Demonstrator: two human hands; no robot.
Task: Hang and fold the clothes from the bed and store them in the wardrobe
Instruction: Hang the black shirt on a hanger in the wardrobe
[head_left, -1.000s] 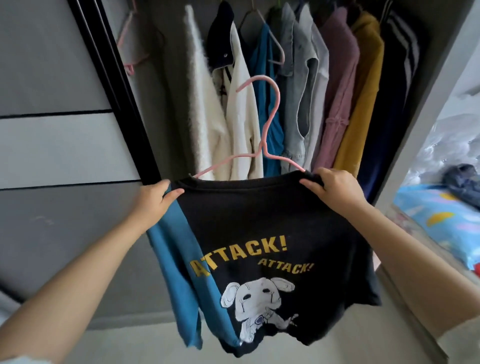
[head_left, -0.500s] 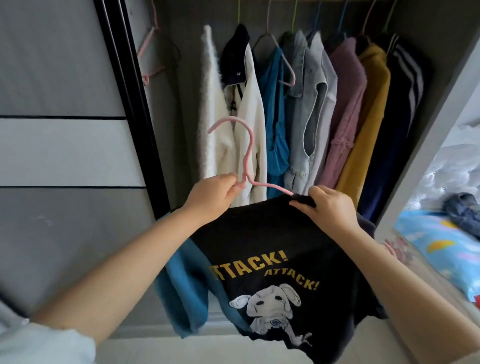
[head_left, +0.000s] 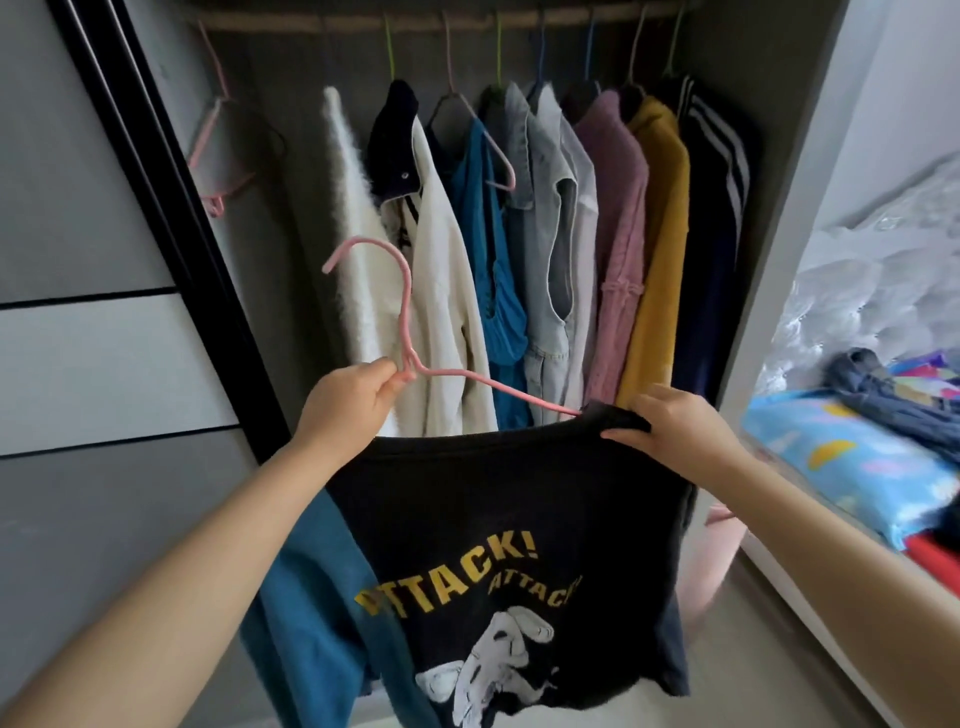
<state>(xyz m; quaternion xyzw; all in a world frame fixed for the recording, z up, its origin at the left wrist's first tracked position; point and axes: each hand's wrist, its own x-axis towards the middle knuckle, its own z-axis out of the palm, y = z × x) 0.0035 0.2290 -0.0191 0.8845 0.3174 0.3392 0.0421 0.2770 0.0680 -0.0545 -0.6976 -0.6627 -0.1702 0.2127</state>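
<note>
The black T-shirt (head_left: 498, 499), printed "ATTACK! ATTACK" in yellow, hung before the wardrobe (head_left: 291, 156) where our left hand (head_left: 345, 402) pinched its pink hanger (head_left: 405, 317) and our right hand (head_left: 675, 426) gripped its shoulder

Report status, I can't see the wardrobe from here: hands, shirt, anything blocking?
Left hand pinches pink hanger at its neck. Right hand grips black shirt shoulder. Hanger not yet on rail; hung clothes crowd its right.

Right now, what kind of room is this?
Most likely a bedroom, at an open wardrobe. Clothes hang from a rail, a bed piled with more clothes sits at right, and the hands hold a black T-shirt on a pink hanger.
</note>
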